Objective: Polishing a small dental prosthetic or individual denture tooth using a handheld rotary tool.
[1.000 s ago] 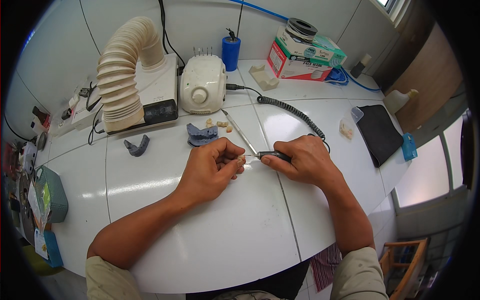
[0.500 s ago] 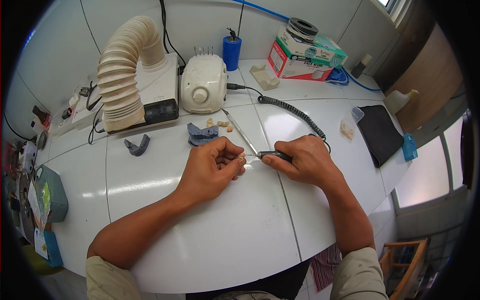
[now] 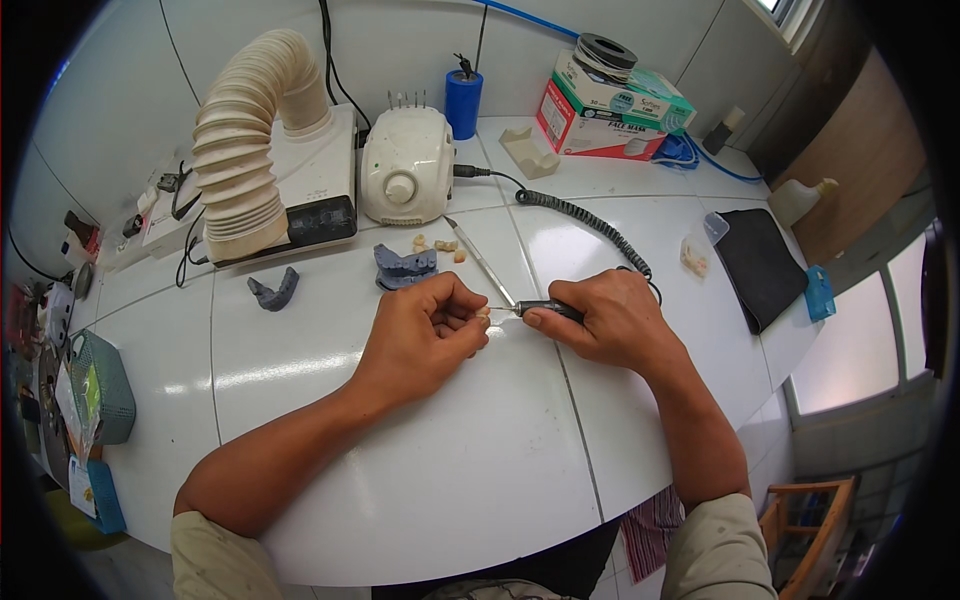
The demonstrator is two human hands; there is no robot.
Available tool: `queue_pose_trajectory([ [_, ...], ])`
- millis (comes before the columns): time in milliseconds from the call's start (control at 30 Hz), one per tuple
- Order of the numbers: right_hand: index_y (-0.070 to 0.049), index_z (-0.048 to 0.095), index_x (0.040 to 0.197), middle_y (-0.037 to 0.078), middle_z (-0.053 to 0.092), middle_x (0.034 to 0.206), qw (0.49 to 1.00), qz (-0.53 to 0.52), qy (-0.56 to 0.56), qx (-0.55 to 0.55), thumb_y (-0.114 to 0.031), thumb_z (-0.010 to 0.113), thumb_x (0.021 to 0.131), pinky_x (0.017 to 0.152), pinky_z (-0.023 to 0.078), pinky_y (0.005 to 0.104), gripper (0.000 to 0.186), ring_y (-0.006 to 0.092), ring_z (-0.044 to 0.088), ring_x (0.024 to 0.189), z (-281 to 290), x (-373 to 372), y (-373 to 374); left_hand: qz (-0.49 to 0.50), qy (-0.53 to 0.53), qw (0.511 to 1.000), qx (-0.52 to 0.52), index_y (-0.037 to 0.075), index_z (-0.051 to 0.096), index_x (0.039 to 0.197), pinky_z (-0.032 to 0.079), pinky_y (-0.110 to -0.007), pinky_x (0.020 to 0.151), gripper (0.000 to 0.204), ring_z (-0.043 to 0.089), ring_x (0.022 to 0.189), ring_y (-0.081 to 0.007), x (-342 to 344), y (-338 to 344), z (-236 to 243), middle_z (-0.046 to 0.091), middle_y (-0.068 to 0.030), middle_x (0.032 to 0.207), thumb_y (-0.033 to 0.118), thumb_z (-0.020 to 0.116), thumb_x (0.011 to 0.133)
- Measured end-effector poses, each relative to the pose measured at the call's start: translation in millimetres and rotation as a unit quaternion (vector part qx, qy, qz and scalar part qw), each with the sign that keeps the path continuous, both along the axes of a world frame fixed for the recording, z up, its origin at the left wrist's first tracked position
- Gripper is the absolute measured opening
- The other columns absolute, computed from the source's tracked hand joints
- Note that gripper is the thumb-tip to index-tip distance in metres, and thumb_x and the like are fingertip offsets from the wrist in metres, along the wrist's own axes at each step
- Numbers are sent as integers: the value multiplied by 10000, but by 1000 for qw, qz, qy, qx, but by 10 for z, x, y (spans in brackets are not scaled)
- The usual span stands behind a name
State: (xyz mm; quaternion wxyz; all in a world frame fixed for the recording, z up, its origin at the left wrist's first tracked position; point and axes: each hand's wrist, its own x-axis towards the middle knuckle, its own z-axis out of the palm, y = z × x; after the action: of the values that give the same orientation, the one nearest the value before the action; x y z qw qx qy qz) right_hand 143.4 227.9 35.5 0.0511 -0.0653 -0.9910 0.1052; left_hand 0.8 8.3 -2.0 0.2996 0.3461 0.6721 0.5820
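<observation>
My right hand point(image 3: 610, 318) is closed round a black rotary handpiece point(image 3: 552, 309), its thin bur pointing left. At the bur's tip, my left hand point(image 3: 432, 330) pinches a small tooth-coloured dental piece point(image 3: 484, 312), mostly hidden by the fingertips. Just beyond my left hand sits a blue-grey dental model point(image 3: 405, 265). Several small tooth-coloured pieces point(image 3: 446, 247) lie beside it. A slim metal hand tool point(image 3: 480, 258) rests on the table between my hands and the white drill control box point(image 3: 407, 170). Another blue-grey model point(image 3: 274, 290) lies farther left.
A ribbed suction hose point(image 3: 240, 150) arches from a white unit at the back left. The coiled cord point(image 3: 590, 220) runs from the control box toward my right hand. Boxes point(image 3: 610, 110), a blue cylinder point(image 3: 463, 105) and a black pouch point(image 3: 748, 270) stand or lie beyond; a green basket point(image 3: 105, 390) is left.
Both hands keep nearly the same place and grip. The handpiece and the small piece have shifted only very slightly.
</observation>
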Motion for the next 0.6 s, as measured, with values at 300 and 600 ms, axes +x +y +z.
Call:
queue_pose_trajectory([
  [300, -84, 718, 714, 123, 567, 499, 1000, -2, -2, -3, -634, 653, 1006, 507, 431, 456, 626, 339, 595, 484, 1, -5, -15, -3, -2, 1000, 6, -55, 714, 1064, 604, -244, 749, 186, 741, 817, -107, -2, -2, -20, 762, -92, 920, 103, 777, 988],
  [600, -83, 706, 703, 121, 562, 498, 1000, -1, 0, -3, -641, 655, 1002, 505, 425, 457, 635, 340, 586, 478, -9, -1, -6, -22, -14, 999, -21, -51, 663, 1089, 638, -254, 823, 182, 787, 914, -144, -8, -3, 50, 765, -112, 989, 75, 768, 1009],
])
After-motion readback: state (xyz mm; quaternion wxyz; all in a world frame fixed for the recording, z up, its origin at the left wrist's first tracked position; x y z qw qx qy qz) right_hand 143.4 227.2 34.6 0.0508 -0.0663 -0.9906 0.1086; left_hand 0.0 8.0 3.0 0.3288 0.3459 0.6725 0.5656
